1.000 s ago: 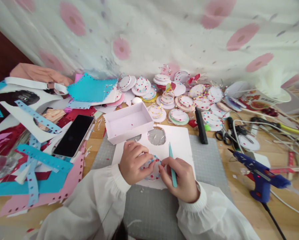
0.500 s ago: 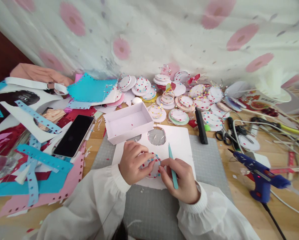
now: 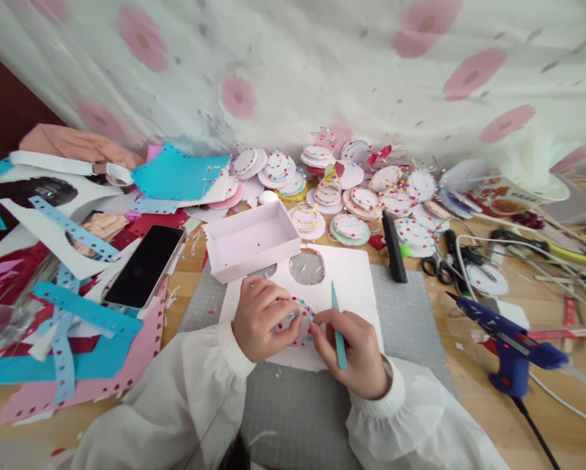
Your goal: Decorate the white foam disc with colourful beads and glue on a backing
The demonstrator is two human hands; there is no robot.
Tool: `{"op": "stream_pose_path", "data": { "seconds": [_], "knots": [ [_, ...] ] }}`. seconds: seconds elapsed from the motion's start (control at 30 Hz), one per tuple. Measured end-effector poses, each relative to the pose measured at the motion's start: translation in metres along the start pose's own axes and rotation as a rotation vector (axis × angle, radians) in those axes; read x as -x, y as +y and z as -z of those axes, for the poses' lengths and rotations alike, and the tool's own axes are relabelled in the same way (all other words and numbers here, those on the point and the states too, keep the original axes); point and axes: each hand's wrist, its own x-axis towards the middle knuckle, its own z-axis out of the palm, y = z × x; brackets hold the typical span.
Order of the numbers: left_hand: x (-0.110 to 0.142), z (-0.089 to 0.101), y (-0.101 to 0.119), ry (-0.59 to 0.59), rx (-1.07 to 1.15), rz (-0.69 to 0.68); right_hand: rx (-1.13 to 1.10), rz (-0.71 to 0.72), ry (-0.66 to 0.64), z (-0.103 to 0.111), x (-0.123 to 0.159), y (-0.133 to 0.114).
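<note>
Teal tweezers (image 3: 340, 343), one pair, are held in the right hand (image 3: 354, 349), whose fingertips touch one beaded ring (image 3: 302, 336). The left hand (image 3: 263, 320) grips the ring's other side. Under both hands is one white sheet (image 3: 354, 274); one box (image 3: 260, 261) sits behind. One glue gun (image 3: 515, 352) lies right, one phone (image 3: 146, 266) left. The beads have shifted slightly since half a second ago. Left fingers hide part of the ring.

White paper discs (image 3: 350, 174) along the back edge of the wooden tabletop (image 3: 472, 382) and a blue plastic glue gun (image 3: 511, 347) show a craft workspace.
</note>
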Motion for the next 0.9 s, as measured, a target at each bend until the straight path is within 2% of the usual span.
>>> {"op": "stream_pose_path", "data": {
  "seconds": [0.9],
  "knots": [
    [0.0010, 0.0000, -0.0010, 0.013, -0.038, -0.030, -0.010, -0.017, 0.028, 0.0006, -0.0002, -0.0036]
  ]
}}
